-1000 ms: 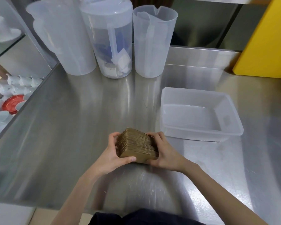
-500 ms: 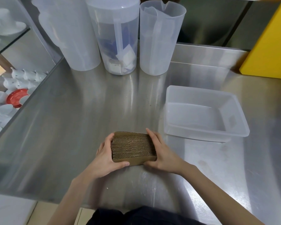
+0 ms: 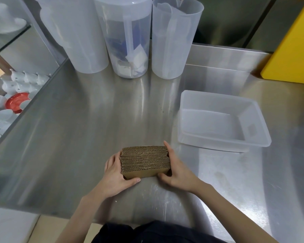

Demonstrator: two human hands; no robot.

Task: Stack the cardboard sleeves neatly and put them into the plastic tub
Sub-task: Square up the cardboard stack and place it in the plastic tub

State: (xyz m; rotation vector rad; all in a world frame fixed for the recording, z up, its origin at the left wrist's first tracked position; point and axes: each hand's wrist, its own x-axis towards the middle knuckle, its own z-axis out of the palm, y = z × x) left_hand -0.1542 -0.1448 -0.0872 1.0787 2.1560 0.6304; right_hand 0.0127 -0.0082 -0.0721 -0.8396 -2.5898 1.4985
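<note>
Though pressed between both hands (image 3: 118,174), sleeve stack (image 3: 145,159) unlifted

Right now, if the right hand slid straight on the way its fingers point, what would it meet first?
The right hand points away along the stack of cardboard sleeves. Bare steel counter lies ahead; the plastic tub seems just right of that line, though depth is unclear.

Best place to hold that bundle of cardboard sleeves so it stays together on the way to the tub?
Clamp the stack of cardboard sleeves by its two short ends, from the left and right, as the left hand and right hand do now. The sleeves stand on edge, so inward pressure keeps them packed; a thumb under the near face helps. The plastic tub is empty, to the right.
</note>
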